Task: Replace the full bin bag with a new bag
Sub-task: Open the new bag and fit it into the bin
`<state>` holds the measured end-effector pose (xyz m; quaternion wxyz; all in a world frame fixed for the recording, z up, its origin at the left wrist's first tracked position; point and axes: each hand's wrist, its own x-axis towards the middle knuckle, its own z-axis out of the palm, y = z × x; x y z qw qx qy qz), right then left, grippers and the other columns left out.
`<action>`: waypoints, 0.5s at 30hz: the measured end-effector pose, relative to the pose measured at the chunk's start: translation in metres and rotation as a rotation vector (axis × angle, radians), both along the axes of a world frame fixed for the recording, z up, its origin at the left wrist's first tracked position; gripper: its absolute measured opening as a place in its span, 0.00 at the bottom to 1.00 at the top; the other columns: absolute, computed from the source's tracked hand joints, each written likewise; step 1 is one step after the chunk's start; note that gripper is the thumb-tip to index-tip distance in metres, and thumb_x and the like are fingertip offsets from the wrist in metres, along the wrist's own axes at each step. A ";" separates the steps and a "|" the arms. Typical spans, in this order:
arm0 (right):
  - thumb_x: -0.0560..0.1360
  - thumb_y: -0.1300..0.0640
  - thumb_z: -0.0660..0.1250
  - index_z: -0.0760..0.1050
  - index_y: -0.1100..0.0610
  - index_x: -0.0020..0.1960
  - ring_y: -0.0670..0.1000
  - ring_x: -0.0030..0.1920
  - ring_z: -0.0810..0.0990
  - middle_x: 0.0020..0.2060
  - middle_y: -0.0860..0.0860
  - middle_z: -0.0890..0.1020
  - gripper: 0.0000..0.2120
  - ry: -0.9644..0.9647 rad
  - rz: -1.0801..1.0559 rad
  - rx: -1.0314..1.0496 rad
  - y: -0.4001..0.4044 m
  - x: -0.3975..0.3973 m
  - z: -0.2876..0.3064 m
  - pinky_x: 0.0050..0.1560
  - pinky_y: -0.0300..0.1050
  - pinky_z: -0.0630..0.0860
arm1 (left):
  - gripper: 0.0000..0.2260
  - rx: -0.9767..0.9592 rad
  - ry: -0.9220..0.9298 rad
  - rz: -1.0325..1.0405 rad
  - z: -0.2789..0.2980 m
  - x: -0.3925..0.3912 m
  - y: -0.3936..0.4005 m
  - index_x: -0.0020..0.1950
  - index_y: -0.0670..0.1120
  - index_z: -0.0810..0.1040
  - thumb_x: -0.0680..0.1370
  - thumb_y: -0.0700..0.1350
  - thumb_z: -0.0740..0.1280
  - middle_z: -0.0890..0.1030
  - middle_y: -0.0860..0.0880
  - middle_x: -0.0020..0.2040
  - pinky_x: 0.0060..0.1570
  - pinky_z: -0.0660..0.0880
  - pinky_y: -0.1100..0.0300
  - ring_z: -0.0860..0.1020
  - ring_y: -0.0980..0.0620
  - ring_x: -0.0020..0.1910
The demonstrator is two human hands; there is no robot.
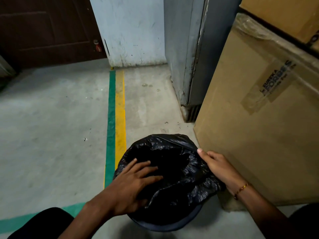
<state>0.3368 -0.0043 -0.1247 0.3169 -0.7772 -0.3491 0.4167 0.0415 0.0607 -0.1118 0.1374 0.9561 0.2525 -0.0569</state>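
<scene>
Both forearms are bare with no sleeves in view, the left hand wears nothing, the right hand has a thin beaded orange-and-gold thread bracelet at the wrist, and dark black trouser fabric covers the knees at the lower corners.

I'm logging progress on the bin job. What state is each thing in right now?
Bin bag: black, mouth open, crumpled, draped over the bin.
Bin: upright on the floor, mostly covered by the bag.
Left hand: fingers spread, pressing on the bag.
Right hand: pinching the bag's edge.
Cardboard box: closed, taped, beside the bin.
Brown door: shut.
</scene>
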 end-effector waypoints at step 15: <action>0.75 0.69 0.62 0.83 0.48 0.56 0.57 0.38 0.79 0.54 0.62 0.84 0.21 0.033 0.178 0.109 0.056 0.000 0.001 0.41 0.45 0.77 | 0.36 -0.147 0.091 -0.026 -0.001 0.002 -0.019 0.78 0.62 0.54 0.71 0.56 0.64 0.60 0.58 0.76 0.71 0.35 0.58 0.55 0.54 0.76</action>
